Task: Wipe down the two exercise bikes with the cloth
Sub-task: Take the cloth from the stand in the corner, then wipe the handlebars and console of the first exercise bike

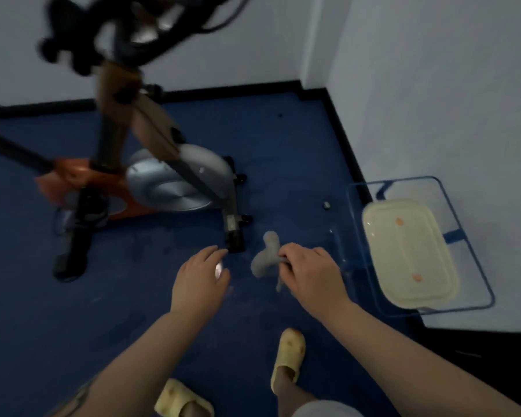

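Right hand (309,273) is curling its fingers around a crumpled grey cloth (265,257), holding it above the blue floor (118,296) | left hand (197,279) is hanging loose, fingers relaxed, holding nothing | orange and silver exercise bike (151,179) is standing just beyond both hands.

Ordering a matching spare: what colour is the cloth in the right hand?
Grey, seen in the head view: the cloth.

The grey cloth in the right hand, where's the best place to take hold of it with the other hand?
Grip the bunched lobe of the cloth that sticks out left of the right hand. Bring the left hand in from the left: that end hangs free and faces it, while the right end is hidden in the fist.
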The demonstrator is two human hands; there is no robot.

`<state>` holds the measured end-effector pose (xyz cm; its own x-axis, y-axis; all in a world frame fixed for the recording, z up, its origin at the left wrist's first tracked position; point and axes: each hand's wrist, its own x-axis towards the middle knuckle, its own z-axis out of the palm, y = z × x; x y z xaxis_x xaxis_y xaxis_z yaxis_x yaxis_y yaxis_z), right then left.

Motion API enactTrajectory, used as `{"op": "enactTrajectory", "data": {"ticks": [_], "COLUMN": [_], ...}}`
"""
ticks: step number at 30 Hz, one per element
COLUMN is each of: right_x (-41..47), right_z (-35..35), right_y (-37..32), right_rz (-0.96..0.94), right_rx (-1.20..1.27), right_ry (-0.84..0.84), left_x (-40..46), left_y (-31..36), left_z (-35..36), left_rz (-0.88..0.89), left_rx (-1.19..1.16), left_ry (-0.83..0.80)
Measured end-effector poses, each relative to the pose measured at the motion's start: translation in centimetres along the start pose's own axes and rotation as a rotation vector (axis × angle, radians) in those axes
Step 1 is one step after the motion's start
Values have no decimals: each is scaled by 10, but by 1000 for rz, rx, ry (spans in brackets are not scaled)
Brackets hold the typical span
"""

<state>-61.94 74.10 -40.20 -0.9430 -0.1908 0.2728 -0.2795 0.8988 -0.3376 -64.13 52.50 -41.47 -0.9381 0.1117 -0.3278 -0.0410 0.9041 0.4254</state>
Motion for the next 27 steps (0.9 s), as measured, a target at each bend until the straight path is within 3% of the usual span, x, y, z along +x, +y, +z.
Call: {"op": "enactTrajectory", "data": {"ticks": [6, 16, 22, 27], "right_x": [44, 93, 129, 173], "right_z": [24, 109, 139, 168], "right_y": [-132, -317, -394, -435], "right_rz": [-210, -355, -440, -497], "right_rx": [26, 105, 94, 49], "right_ry": [-74, -264, -284, -292], "left_x": [-56, -124, -143, -114], "left_y": [-111, -300, -372, -404], "left_z": [-64, -150, -179, -203], "left_rz": [-175, -371, -476, -446], "left_rx": [-76, -133, -195, -229], "left_ry": [126, 287, 327, 345]}}
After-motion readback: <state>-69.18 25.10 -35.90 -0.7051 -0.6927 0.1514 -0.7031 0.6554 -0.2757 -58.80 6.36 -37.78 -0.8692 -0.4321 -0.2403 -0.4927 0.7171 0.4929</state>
